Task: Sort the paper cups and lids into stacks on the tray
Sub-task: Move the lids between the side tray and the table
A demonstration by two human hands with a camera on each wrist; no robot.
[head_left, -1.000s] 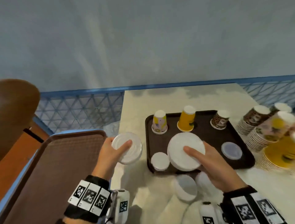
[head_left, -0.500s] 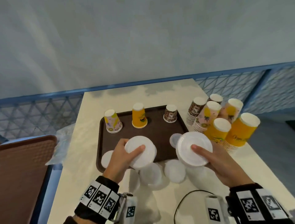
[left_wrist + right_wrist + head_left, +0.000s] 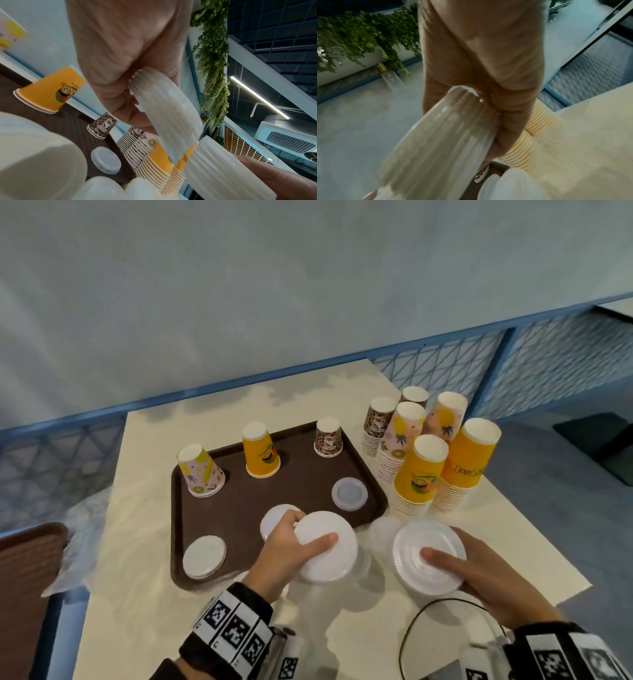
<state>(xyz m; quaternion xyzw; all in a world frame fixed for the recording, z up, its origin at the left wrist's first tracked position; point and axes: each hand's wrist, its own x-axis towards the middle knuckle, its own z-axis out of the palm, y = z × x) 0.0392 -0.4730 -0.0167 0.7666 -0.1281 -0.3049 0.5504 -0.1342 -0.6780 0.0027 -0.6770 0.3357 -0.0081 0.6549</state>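
Note:
A brown tray (image 3: 239, 508) lies on the cream table with three upside-down cups: pink (image 3: 200, 470), orange (image 3: 261, 455) and leopard-print (image 3: 328, 438). Lids lie on it at the front left (image 3: 204, 556) and right (image 3: 349, 493). My left hand (image 3: 287, 549) grips a stack of white lids (image 3: 325, 546) (image 3: 169, 115) over the tray's front edge. My right hand (image 3: 479, 577) grips a larger stack of clear lids (image 3: 428, 556) (image 3: 440, 142) above the table, right of the tray. Another lid (image 3: 274, 518) shows behind my left hand.
Several tall stacks of nested cups (image 3: 424, 460) stand right of the tray near the table's right edge. Loose lids (image 3: 380, 535) lie on the table between my hands. A black cable (image 3: 411, 628) loops at the front. A second brown tray (image 3: 24, 594) sits at far left.
The head view has swung right. My left hand has carried its lid stack rightward from beside the left tray to the tray's front edge. My right hand has moved its stack right, off the tray.

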